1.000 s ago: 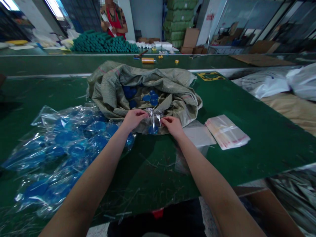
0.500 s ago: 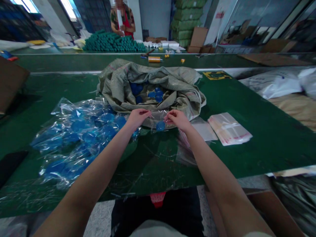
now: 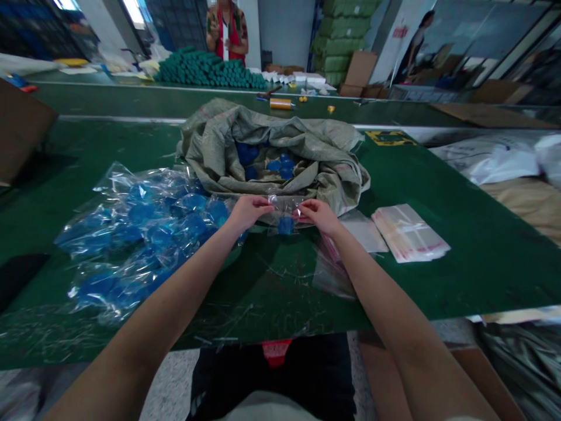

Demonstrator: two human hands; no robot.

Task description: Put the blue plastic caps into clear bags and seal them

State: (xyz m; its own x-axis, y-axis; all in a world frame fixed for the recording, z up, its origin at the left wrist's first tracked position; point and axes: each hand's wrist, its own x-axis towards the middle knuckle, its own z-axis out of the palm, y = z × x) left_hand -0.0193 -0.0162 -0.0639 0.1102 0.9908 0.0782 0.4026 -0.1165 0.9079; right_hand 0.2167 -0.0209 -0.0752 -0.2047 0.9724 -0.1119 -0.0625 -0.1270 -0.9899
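Note:
My left hand [image 3: 248, 210] and my right hand [image 3: 318, 214] each pinch one top corner of a small clear plastic bag [image 3: 284, 210] held just above the green table [image 3: 460, 193]. A round blue piece [image 3: 285, 225] sits at the bottom of that bag. Right behind my hands lies an open grey woven sack [image 3: 272, 149] with more blue pieces [image 3: 267, 162] inside. To the left spreads a pile of filled clear bags [image 3: 140, 231] with blue pieces in them.
A stack of flat empty bags [image 3: 409, 233] lies to the right of my hands, with loose bags [image 3: 335, 269] under my right wrist. A brown box [image 3: 21, 131] stands at far left. Another person [image 3: 227, 26] stands behind green rolls [image 3: 205, 71] on the far table.
The camera has shifted, so the scene sits slightly further right. My hands still pinch the small bag; the blue piece in it has settled lower between them.

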